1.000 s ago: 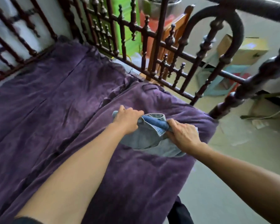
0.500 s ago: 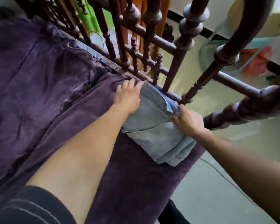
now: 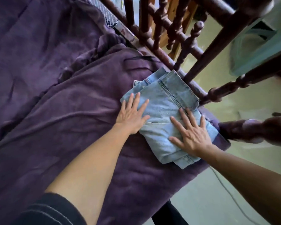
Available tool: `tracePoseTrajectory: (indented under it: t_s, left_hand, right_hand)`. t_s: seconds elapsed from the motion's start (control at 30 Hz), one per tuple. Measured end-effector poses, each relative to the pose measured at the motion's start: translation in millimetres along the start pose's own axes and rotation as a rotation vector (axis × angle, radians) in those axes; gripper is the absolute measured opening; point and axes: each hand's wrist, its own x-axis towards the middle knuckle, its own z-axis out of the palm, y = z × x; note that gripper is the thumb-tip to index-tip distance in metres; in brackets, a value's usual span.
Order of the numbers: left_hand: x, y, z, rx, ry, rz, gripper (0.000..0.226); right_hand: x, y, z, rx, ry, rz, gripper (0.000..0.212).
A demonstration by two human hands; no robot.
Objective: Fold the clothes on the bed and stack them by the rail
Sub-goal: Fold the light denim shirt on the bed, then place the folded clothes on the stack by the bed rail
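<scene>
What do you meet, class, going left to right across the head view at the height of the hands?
purple blanket → left hand → folded jeans → right hand → wooden bed rail

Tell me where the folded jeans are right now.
In the head view the folded jeans lie right of centre on the purple blanket, against the rail, under the left hand and right hand.

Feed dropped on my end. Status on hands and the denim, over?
Left hand, right hand open, flat on folded denim. Denim lies on purple cover, edge at the rail. Nothing in the way.
</scene>
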Motion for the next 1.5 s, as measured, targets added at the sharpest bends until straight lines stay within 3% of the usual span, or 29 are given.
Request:
tracePoseTrajectory:
  t_s: [0.23,0.47,0.57,1.03,1.23,1.5]
  left_hand:
    - [-63.1,-2.4,-25.7,-0.073,0.077,-0.105,0.054]
    - [-248.1,-49.3,-9.6,-0.146,0.006,-0.328,0.027]
    - [-336.0,-61.7,17.4,-0.222,0.029,-0.434,0.027]
    - [-772.0,-105.5,142.1,-0.347,0.194,-1.003,0.023]
    - [-867.3,-147.3,181.3,-0.416,0.279,-1.149,0.024]
    - [-936.3,-259.0,229.8,-0.512,0.229,-1.21,0.022]
  right_hand:
    - [-14.0,-18.7,-42.1,-0.008,-0.02,0.029,0.077]
    - [-58.9,-149.8,-108.5,-0.007,0.177,-0.343,0.019]
    - [-95.5,-225.6,-112.9,-0.032,0.135,-0.474,0.025]
    - [-298.3,-548.9,-128.3,-0.083,0.316,-1.031,0.027]
    - [-331.3,-671.7,-129.9,-0.146,0.33,-1.181,0.027]
    - [-315.0,-834.8,-99.6,-0.132,0.208,-1.18,0.029]
